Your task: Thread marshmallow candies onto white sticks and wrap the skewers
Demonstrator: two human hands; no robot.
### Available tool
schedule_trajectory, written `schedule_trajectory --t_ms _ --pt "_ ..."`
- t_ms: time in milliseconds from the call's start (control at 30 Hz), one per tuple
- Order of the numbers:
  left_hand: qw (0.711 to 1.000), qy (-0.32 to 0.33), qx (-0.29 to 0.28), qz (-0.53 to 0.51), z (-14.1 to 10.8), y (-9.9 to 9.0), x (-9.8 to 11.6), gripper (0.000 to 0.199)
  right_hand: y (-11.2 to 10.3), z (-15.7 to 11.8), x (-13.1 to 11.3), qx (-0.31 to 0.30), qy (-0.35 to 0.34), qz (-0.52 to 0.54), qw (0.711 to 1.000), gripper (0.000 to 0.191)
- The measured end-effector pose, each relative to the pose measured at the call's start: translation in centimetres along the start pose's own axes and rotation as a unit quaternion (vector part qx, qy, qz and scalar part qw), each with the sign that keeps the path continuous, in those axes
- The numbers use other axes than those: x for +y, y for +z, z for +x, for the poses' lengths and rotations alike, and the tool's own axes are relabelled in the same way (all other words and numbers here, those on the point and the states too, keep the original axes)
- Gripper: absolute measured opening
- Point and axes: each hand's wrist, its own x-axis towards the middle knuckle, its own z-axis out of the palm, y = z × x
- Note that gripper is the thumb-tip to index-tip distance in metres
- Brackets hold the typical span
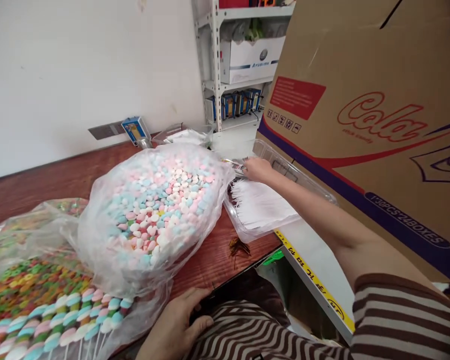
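Note:
My right hand [258, 169] reaches to the far side of a clear plastic tray, its fingers closed on a shiny clear-and-silver packet [237, 167]. White sticks [260, 207] lie in the tray just below it. My left hand [178, 325] rests at the table's front edge, fingers apart, holding nothing. Left of the tray, a clear bag of pastel candies [161, 200] stands open. At the lower left are skewered candies [67, 320] and a bag of colourful ring candies [37, 280]. Gold twist ties [240, 247] lie near the table edge.
A large cardboard box [367, 110] stands on the right. Behind are a white metal shelf [243, 86] and a clear container [187, 134]. A small blue box [135, 130] sits by the wall. Yellow tape [315, 282] runs along a white surface's edge.

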Motion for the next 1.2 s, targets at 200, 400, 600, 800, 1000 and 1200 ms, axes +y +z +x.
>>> schedule_trajectory --t_ms 200,400,600,800,1000,1200 --pt "0.999 -0.034 -0.021 0.015 0.8 0.3 -1.3 0.051 4.8 4.3 -2.7 0.006 0.007 0.056 0.998 0.033" --pt "0.999 -0.028 -0.027 0.023 1.4 0.3 -2.6 0.052 4.9 4.8 -2.8 0.062 0.085 0.203 0.974 0.016" --pt "0.999 0.017 -0.032 -0.030 1.2 -0.1 -1.4 0.051 0.0 2.4 -2.4 0.156 0.165 0.435 0.871 0.030" --pt "0.902 0.141 -0.022 -0.408 4.0 2.8 1.8 0.097 0.5 -9.9 -10.1 0.078 0.083 0.651 0.750 0.026" --pt "0.642 0.142 0.327 -0.679 5.0 0.8 3.8 0.046 6.2 -21.2 -17.4 -0.145 0.024 0.823 0.549 0.028" --pt "0.660 0.063 0.437 -0.608 1.1 -0.9 0.6 0.032 8.2 -21.3 -17.7 -0.145 -0.052 0.737 0.658 0.031"
